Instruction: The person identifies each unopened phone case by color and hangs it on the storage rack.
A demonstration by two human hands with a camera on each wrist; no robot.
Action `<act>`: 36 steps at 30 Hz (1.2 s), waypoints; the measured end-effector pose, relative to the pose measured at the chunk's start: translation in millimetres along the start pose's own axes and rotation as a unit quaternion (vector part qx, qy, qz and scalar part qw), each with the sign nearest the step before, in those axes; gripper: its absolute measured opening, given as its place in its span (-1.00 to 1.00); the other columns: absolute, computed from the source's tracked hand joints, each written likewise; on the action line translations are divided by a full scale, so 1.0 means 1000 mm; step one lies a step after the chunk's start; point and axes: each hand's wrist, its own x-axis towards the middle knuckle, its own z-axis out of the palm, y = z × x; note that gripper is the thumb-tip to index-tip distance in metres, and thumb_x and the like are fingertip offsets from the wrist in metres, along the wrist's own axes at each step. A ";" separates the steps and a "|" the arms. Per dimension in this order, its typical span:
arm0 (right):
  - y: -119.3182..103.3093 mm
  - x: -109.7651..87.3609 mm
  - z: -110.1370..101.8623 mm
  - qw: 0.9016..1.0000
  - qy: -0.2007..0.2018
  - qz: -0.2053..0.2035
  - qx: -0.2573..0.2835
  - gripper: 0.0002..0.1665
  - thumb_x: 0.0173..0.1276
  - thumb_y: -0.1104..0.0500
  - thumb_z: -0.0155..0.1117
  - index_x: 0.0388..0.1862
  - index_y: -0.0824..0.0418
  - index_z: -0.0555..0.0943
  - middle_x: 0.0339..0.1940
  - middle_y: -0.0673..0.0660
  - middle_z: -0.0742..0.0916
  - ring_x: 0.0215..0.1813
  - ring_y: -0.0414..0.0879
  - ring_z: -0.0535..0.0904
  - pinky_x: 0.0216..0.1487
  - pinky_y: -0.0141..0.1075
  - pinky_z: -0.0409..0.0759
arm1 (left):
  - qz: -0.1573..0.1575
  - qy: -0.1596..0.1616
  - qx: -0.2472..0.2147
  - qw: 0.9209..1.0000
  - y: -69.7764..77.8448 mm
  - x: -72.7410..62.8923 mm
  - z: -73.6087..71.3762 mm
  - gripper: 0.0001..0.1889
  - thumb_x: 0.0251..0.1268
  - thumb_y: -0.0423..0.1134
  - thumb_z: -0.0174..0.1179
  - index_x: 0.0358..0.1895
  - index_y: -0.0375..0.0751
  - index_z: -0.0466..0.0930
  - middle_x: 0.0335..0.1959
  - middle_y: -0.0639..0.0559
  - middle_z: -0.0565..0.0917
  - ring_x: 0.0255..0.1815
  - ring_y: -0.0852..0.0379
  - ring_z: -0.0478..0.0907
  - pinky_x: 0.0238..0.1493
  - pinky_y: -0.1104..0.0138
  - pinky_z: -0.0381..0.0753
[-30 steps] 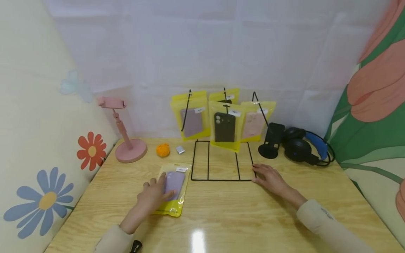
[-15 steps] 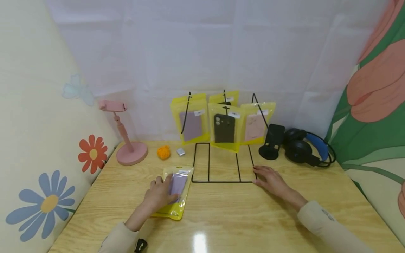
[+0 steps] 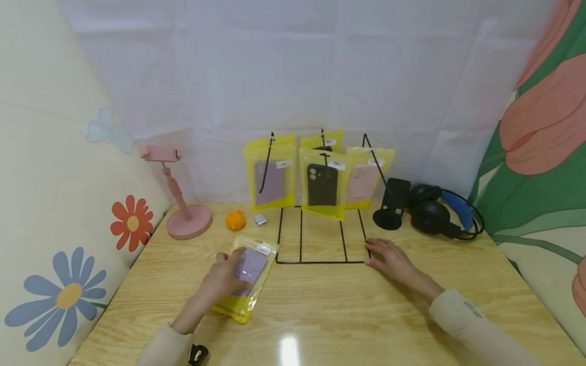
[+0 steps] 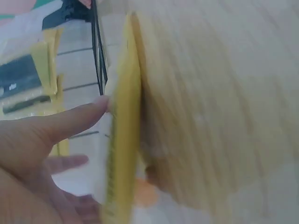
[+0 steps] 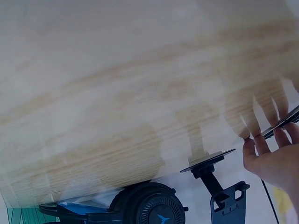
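Note:
My left hand holds a purple phone case in a clear and yellow pouch, left of the rack. In the left wrist view this pouch stands edge-on and blurred, with the thumb on its near face; the other fingers are partly hidden. My right hand grips the front right corner of a black wire display rack. The right wrist view has its fingertips at the rack's wire, low on the table. Purple, black and pink phone cases in pouches hang from the rack's hooks.
Pink phone stand, orange yarn ball and small silver-grey block stand at the back left. A black phone stand and headphones are right of the rack. A black object lies by the left sleeve.
The pouch under my left hand has turned, its lower end swinging left toward me, and the left hand has shifted slightly with it. The right hand stays at the rack's corner.

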 end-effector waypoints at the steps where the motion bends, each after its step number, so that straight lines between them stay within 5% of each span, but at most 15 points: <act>1: 0.000 0.000 0.000 1.000 -0.002 0.001 0.000 -0.41 0.31 0.04 0.32 0.22 0.35 0.53 0.29 0.29 0.53 0.31 0.28 0.37 0.15 0.27 0.32 | 0.010 0.001 -0.010 1.000 -0.003 0.001 -0.001 -0.17 -0.09 -0.37 0.49 0.35 -0.29 0.31 -0.12 -0.44 0.41 -0.30 -0.11 0.45 -0.38 0.08 0.54; 4: 0.000 0.000 0.000 1.000 -0.003 0.002 -0.002 -0.41 0.31 0.04 0.32 0.22 0.35 0.53 0.29 0.29 0.53 0.31 0.28 0.37 0.16 0.26 0.32 | 0.042 0.006 -0.052 0.998 -0.013 0.004 -0.005 -0.31 0.00 -0.48 0.40 0.31 -0.34 0.40 -0.01 -0.48 0.52 -0.05 -0.29 0.51 -0.04 -0.09 0.52; 7: 0.000 0.001 0.001 1.000 0.000 0.000 -0.002 -0.41 0.30 0.05 0.33 0.21 0.35 0.54 0.29 0.29 0.54 0.31 0.28 0.37 0.15 0.26 0.32 | 0.050 0.001 -0.126 0.991 -0.019 0.005 -0.009 -0.45 0.14 -0.54 0.25 0.26 -0.36 0.46 0.22 -0.42 0.46 0.27 -0.37 0.33 0.22 -0.19 0.32; 12: 0.002 0.001 0.002 1.000 0.001 -0.005 -0.002 -0.41 0.29 0.05 0.34 0.21 0.35 0.54 0.28 0.29 0.54 0.30 0.28 0.38 0.14 0.26 0.33 | 0.022 -0.007 -0.231 0.973 -0.021 0.000 -0.015 -0.54 0.28 -0.46 0.15 0.27 -0.26 0.49 0.34 -0.32 0.37 0.40 -0.33 0.18 0.28 -0.25 0.19; 20: 0.002 0.001 0.002 1.000 0.003 -0.005 0.002 -0.41 0.30 0.05 0.33 0.22 0.35 0.54 0.29 0.30 0.53 0.30 0.29 0.37 0.15 0.28 0.32 | 0.022 0.018 -0.255 0.966 -0.008 -0.006 -0.033 -0.53 0.26 -0.35 0.24 0.26 -0.05 0.53 0.38 -0.12 0.39 0.43 -0.16 0.14 0.33 -0.19 0.14; 23: 0.002 0.001 0.001 1.000 0.003 -0.006 0.000 -0.41 0.30 0.05 0.33 0.22 0.35 0.53 0.29 0.30 0.53 0.31 0.29 0.37 0.15 0.28 0.32 | 0.041 0.024 -0.257 0.965 -0.001 -0.009 -0.039 -0.53 0.26 -0.33 0.26 0.26 -0.05 0.53 0.35 -0.06 0.43 0.26 -0.03 0.33 0.22 0.01 0.37; 27: 0.002 0.001 0.001 1.000 0.002 -0.008 -0.001 -0.41 0.30 0.06 0.33 0.22 0.35 0.53 0.29 0.30 0.53 0.30 0.29 0.38 0.15 0.28 0.32 | 0.093 0.035 -0.269 0.958 0.009 -0.013 -0.045 -0.55 0.28 -0.31 0.26 0.26 -0.09 0.53 0.26 -0.06 0.51 -0.24 0.18 0.44 -0.26 0.38 0.51; 29: 0.002 0.001 0.001 1.000 0.002 -0.008 0.000 -0.41 0.30 0.06 0.34 0.21 0.36 0.54 0.29 0.30 0.53 0.30 0.30 0.38 0.15 0.28 0.32 | 0.126 0.044 -0.276 0.952 0.014 -0.016 -0.047 -0.56 0.29 -0.33 0.25 0.25 -0.12 0.53 0.24 -0.07 0.52 -0.26 0.18 0.48 -0.32 0.44 0.55; 32: 0.002 0.001 0.001 1.000 0.001 -0.008 -0.003 -0.41 0.30 0.05 0.33 0.22 0.36 0.53 0.29 0.30 0.53 0.30 0.30 0.38 0.15 0.28 0.32 | 0.173 0.064 -0.280 0.942 0.023 -0.019 -0.051 -0.56 0.28 -0.37 0.24 0.24 -0.14 0.54 0.21 0.01 0.54 0.07 0.15 0.45 -0.22 0.44 0.60; 33: 0.002 0.002 0.001 1.000 0.001 -0.007 -0.002 -0.41 0.30 0.05 0.33 0.22 0.36 0.53 0.29 0.30 0.53 0.30 0.30 0.38 0.16 0.28 0.32 | 0.185 0.073 -0.284 0.938 0.026 -0.019 -0.053 -0.56 0.27 -0.40 0.25 0.23 -0.14 0.55 0.21 0.04 0.55 0.04 0.17 0.45 -0.27 0.47 0.58; 36: 0.002 0.001 0.001 1.000 -0.002 -0.005 -0.001 -0.41 0.30 0.05 0.33 0.22 0.36 0.53 0.30 0.30 0.52 0.31 0.30 0.37 0.16 0.29 0.31 | 0.216 0.102 -0.297 0.924 0.034 -0.020 -0.056 -0.55 0.22 -0.50 0.25 0.19 -0.19 0.58 0.06 0.14 0.62 -0.43 0.27 0.35 -0.55 0.48 0.40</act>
